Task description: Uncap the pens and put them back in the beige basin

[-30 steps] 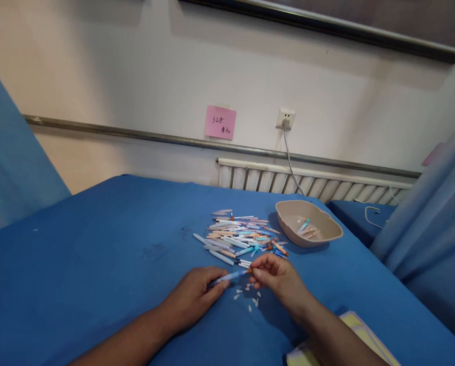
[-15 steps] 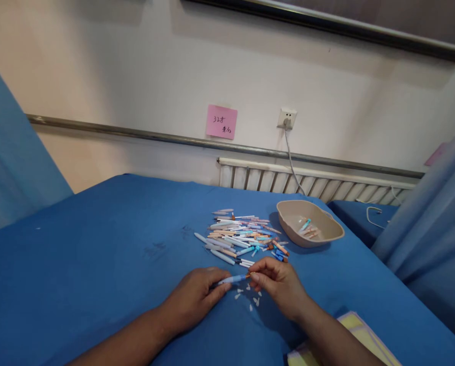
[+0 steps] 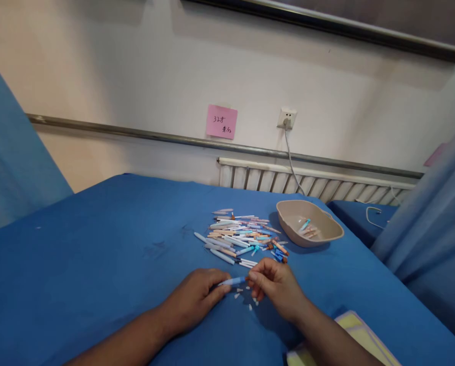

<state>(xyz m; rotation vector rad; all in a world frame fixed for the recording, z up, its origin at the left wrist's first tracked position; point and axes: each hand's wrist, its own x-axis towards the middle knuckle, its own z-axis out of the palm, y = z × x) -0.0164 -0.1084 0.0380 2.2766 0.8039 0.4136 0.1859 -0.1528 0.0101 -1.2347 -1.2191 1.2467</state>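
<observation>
My left hand [image 3: 199,297] rests on the blue cloth and pinches the left end of a light-blue pen [image 3: 233,280]. My right hand [image 3: 275,284] is closed on the pen's right end, fingers curled around its tip. Below the pen lie several small white bits [image 3: 246,297] on the cloth. Just beyond my hands sits a pile of pens and pen parts [image 3: 242,236] in blue, white and orange.
A beige bowl [image 3: 288,223] with a few pen parts stands right of the pile. The table is covered by a blue cloth [image 3: 97,254]. A yellow-edged pad [image 3: 357,330] lies at the lower right. A radiator, a wall socket with cable and a pink note are behind.
My right hand has slid left along the pen and closed over its tip, so less of the pen shows. My left hand has stayed in place.
</observation>
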